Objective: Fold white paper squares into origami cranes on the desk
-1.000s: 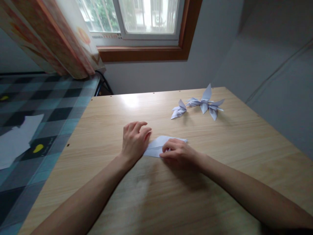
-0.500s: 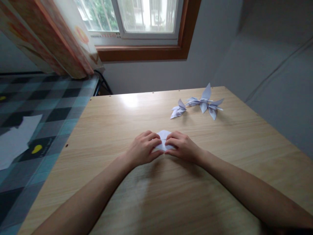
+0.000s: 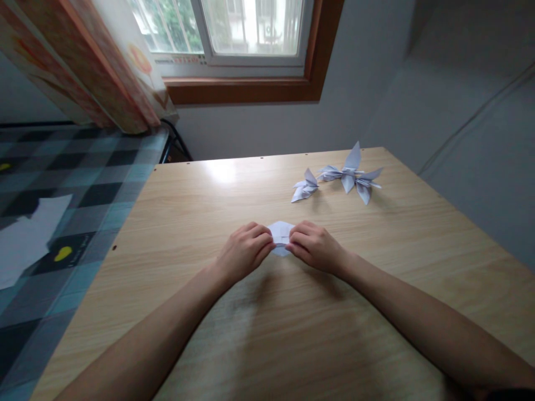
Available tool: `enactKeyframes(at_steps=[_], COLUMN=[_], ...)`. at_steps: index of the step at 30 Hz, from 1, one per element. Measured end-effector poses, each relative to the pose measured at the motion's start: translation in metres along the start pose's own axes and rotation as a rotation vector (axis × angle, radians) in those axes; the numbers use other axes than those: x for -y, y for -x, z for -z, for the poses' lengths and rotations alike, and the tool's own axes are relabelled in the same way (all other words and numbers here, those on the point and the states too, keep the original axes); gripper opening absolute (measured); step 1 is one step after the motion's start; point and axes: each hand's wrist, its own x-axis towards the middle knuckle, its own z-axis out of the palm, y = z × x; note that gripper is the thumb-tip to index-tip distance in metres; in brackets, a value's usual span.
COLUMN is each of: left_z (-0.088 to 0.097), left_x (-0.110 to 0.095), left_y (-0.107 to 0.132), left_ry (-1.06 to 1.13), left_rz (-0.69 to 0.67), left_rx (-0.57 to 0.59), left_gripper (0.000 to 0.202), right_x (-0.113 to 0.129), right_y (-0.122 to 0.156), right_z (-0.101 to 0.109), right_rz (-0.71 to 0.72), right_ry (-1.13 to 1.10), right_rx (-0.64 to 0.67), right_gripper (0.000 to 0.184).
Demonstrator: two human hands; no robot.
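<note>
A small piece of folded white paper [image 3: 280,229] is held between my two hands, low over the wooden table [image 3: 175,223]. My left hand [image 3: 249,250] pinches its left side, thumb and fingers together. On the opposite side my right hand [image 3: 315,248] pinches the paper in the same way. A raised fold runs across the paper between the fingertips, and a lower flap shows beneath it. Both outer ends of the paper are hidden by my fingers.
Several folded white paper pieces with pointed petals [image 3: 351,172] lie near the far right edge; one paper piece [image 3: 305,186] sits slightly apart. Left of the table, white paper sheets [image 3: 31,239] rest on a checkered cloth [image 3: 104,195]. A window [image 3: 251,33] is beyond.
My thumbs have moved up from the paper's near edge to its middle and closed with the fingers. The right hand has shifted slightly right, and a raised fold now shows.
</note>
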Motion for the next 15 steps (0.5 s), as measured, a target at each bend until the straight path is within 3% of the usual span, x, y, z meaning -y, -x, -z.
enactKeyframes(at_steps=[6, 10, 15], left_z=[-0.001, -0.0003, 0.002], left_x=[0.0008, 0.0014, -0.0011], left_y=[0.0007, 0.0021, 0.0024], left_ry=[-0.011, -0.064, -0.114], left_rz=[0.039, -0.038, -0.029], left_rx=[0.014, 0.055, 0.117], left_gripper=[0.015, 0.026, 0.03], right_x=[0.001, -0.0012, -0.0015], right_y=[-0.0002, 0.0005, -0.0004], right_z=[-0.0027, -0.0039, 0.0024], right_rz=[-0.151, -0.017, 0.129], right_ry=[-0.001, 0.002, 0.153], right_rx=[-0.033, -0.034, 0.026], right_gripper=[0.004, 0.012, 0.017])
